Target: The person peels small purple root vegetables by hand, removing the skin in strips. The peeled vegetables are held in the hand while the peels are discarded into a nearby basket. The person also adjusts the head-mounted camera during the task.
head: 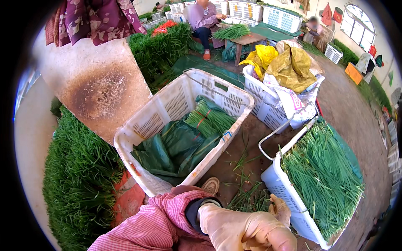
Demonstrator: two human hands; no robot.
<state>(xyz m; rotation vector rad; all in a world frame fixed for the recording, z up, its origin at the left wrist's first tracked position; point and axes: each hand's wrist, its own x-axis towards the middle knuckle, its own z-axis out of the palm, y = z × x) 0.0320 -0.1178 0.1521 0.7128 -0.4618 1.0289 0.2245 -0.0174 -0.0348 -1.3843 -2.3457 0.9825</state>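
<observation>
My left hand [248,230], in a pale rubber glove and pink checked sleeve, reaches in from the bottom with curled fingers; whether it grips anything is hidden. Just behind it show gloved fingers, apparently of my right hand [280,209], the rest being covered. These fingers are beside a white plastic crate [293,196] full of loose green stalks [323,175], perhaps garlic chives. Left of the hands, a larger white crate [201,175] holds a dark green plastic sheet [157,153] and bundles of green stalks [205,117] tied with red bands.
A stained board [103,91] juts in at left above heaped greens [78,169]. Another white crate [267,109] holds yellow and white sacks [290,67]. Scraps of stalk lie on the floor. At the back, a person [205,18] sits by a wooden table [246,39]; another person [314,31] sits farther right.
</observation>
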